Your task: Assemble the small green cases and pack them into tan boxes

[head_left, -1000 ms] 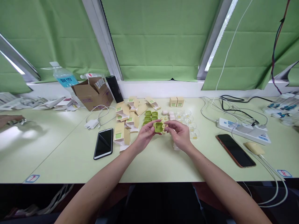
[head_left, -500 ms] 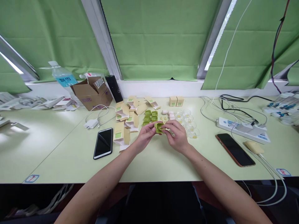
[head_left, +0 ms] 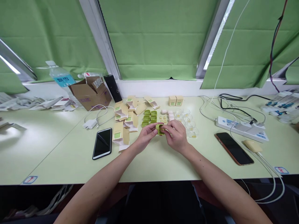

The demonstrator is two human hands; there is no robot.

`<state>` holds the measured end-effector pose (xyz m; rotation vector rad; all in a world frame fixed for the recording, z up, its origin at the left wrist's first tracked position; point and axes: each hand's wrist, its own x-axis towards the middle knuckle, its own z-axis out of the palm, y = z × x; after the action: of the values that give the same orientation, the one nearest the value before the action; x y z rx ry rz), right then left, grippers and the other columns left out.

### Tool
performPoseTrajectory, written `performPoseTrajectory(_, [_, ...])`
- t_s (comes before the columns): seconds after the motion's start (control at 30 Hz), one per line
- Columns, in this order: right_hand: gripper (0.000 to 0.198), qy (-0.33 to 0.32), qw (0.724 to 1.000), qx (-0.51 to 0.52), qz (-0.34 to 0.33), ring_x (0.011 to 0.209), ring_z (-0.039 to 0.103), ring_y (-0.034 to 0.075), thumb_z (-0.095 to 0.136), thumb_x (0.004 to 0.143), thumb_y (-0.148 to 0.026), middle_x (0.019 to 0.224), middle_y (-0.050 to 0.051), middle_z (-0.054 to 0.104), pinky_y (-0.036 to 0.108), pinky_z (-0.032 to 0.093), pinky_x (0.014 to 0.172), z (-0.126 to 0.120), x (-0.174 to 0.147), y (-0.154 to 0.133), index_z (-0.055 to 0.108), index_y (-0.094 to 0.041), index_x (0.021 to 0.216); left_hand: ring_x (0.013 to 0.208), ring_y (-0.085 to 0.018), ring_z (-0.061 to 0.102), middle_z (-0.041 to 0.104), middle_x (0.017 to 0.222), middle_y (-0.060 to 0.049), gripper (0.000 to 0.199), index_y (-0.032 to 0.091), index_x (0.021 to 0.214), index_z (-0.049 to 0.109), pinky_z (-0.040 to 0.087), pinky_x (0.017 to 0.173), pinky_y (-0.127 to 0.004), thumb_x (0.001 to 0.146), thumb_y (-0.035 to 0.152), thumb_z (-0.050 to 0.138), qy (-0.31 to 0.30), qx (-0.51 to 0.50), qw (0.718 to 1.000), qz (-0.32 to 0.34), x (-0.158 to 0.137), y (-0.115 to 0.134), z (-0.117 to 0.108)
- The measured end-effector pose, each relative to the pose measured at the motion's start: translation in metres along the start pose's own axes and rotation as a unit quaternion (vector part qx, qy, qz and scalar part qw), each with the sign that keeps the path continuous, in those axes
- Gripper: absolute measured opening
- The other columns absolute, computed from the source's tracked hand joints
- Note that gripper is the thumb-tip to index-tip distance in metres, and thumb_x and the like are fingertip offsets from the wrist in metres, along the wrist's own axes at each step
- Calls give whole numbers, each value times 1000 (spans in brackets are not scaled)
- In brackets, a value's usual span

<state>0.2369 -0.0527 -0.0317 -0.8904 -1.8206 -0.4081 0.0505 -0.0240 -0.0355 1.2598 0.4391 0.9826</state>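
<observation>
Just below frame center, we see the left hand [head_left: 145,137], fingers clamped on a green cup [head_left: 158,129]; fingers of the right hand [head_left: 175,135] reach into it, pinching or not we can't tell.

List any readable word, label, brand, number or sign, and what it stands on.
No text can be read with certainty.
Bottle label: dark characters on blue, too blurred.
Cardboard box: purple print and a white sticker, too blurred.
Black case: pale marks, too small.
Left table sticker: red mark in a blue border, unclear.
Right table sticker: likewise unclear.
Green patches on cartons: nothing readable.
Green cup: no readable text.
</observation>
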Motion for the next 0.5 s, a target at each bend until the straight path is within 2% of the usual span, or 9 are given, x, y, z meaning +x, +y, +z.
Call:
performPoseTrajectory(0.3, [19, -15, 1000, -15, 5, 72, 52, 19, 58, 102, -19, 76, 4, 62, 36, 35, 66, 0, -1, 0, 73, -23, 91, 115, -29, 70, 78, 117, -14, 54, 17, 128, 76, 54, 98, -38, 85, 49, 85, -12, 15, 1000, 15, 4, -9, -5])
performPoseTrajectory(0.5, [20, -19, 1000, -12, -11, 69, 49, 18, 59, 102, -18, 71, 3, 58, 35, 33, 64, -1, 0, 1, 71, -22, 87, 108, -24, 68, 77, 116, -13, 55, 18, 125, 78, 53, 96, -34, 80, 49, 89, -3, 46, 999, 18, 3, -6, -6])
